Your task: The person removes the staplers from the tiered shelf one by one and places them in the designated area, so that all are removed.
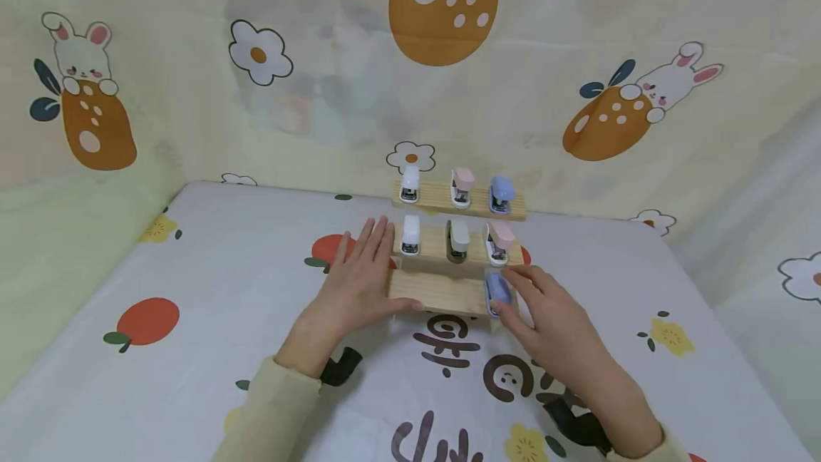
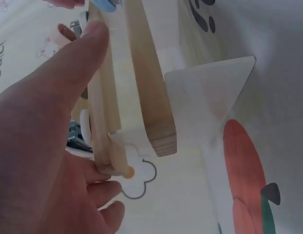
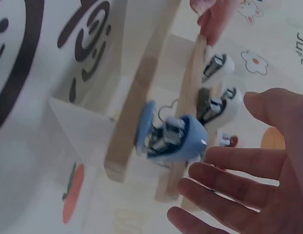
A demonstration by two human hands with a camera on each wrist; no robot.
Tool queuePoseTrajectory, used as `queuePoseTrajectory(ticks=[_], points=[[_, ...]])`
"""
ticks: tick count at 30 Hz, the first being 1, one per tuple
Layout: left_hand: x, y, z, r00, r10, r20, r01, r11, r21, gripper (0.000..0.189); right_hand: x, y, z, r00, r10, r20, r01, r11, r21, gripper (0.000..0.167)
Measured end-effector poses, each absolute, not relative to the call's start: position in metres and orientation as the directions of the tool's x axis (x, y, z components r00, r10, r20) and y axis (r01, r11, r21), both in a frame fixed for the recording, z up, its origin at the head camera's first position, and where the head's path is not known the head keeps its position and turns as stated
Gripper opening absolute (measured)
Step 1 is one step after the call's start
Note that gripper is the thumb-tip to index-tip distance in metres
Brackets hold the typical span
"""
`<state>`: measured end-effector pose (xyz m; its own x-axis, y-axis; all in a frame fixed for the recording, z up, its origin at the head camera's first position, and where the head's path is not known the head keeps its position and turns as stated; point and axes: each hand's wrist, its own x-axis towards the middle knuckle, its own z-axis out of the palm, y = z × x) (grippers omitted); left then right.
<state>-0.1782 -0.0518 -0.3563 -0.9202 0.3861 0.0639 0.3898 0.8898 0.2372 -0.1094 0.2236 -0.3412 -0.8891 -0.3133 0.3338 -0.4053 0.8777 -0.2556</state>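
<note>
A blue mini stapler [image 1: 497,294] stands at the right end of the lowest board [image 1: 439,291] of a tiered wooden stand. My right hand [image 1: 554,323] is beside it, thumb and fingers spread; in the right wrist view the fingertips [image 3: 210,155] come right up to the blue stapler [image 3: 173,139]. My left hand [image 1: 359,273] lies along the stand's left side with fingers straight, its thumb at the lowest board's front left. On the middle board [image 1: 431,242] are a white stapler [image 1: 410,235], a grey-green stapler [image 1: 457,241] and a pink stapler [image 1: 498,242].
Behind, the top board [image 1: 436,197] bears a white stapler [image 1: 410,184], a pink stapler [image 1: 462,187] and another blue stapler [image 1: 502,194]. Pale side supports [image 2: 210,97] hold the stand up. A printed cloth [image 1: 212,348] covers the table, and a patterned curtain [image 1: 321,113] hangs behind.
</note>
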Motion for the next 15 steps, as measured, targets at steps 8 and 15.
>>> queuePoseTrajectory(ticks=[8,15], points=[[-0.184,-0.048,-0.361,-0.917,0.391,0.077,0.397,0.885,0.242,0.131,-0.115,0.214,-0.354,-0.87,-0.377,0.318,-0.445,0.879,-0.175,0.049],[-0.186,-0.045,-0.362,-0.918,0.388,0.089,0.397,0.883,0.252,0.137,-0.117,0.213,-0.363,-0.837,-0.391,0.383,-0.471,0.871,-0.141,0.046]])
